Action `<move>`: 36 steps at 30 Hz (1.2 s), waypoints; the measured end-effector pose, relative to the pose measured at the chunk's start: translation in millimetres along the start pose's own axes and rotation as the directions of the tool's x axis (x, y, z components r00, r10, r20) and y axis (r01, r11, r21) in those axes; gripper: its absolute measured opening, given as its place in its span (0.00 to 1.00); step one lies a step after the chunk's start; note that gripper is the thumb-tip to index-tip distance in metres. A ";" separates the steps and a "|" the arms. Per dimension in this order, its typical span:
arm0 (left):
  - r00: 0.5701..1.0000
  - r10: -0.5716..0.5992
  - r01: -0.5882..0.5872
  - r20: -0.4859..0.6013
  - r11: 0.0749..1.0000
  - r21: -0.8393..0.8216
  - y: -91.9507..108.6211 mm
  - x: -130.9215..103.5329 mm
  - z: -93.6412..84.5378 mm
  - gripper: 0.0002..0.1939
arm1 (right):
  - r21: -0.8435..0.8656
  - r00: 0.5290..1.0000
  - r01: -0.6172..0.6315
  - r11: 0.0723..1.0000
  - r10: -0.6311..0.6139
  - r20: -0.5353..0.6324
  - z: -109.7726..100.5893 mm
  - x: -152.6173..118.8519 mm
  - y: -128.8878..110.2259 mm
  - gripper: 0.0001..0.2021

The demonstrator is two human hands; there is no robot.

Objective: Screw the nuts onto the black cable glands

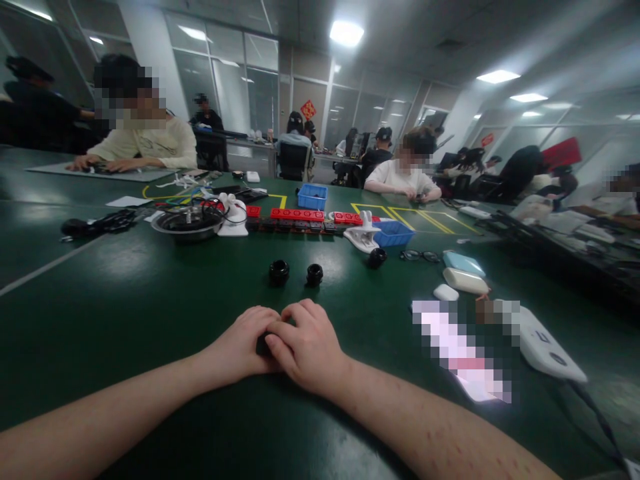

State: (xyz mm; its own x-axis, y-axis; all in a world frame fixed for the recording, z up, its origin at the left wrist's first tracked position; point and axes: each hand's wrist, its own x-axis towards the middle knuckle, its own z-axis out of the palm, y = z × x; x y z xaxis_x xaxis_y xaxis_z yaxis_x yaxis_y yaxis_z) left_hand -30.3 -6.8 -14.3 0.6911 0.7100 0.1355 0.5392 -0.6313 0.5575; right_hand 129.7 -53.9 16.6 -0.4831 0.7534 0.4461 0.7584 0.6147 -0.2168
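— Where are the hands?
— Low centre: the left hand and right hand are pressed together, closed over a small black part on the green table.
— Anything near?
— Two black fittings just above, toward mid-frame.

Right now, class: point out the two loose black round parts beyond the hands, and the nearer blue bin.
Left black round part (279, 272), head view, top rim.
Right black round part (315, 274), head view, top rim.
Nearer blue bin (395, 234), head view, front wall.
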 end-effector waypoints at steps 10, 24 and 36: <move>0.999 -0.034 0.034 0.000 0.999 -0.042 6.2 -1.2 -3.7 0.18 | 0.034 1.000 0.004 0.999 -0.003 -0.031 4.1 0.1 1.3 0.11; 0.999 -0.050 0.047 0.021 0.990 0.131 3.2 0.0 0.7 0.14 | 0.024 0.999 0.038 0.999 -0.038 -0.009 1.3 -0.4 2.1 0.14; 1.000 -0.021 0.020 0.004 0.988 0.155 2.1 -1.3 2.0 0.06 | 0.149 0.976 0.218 0.964 -0.216 -0.029 -0.5 -2.9 -3.7 0.14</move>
State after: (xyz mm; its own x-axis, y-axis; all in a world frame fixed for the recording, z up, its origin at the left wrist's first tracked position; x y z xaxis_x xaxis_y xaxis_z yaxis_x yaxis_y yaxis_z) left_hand -29.1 -9.6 -15.0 0.6815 0.7218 0.1205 0.6212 -0.6576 0.4262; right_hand 128.5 -58.5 16.5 -0.6227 0.5954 0.5076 0.5606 0.7921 -0.2414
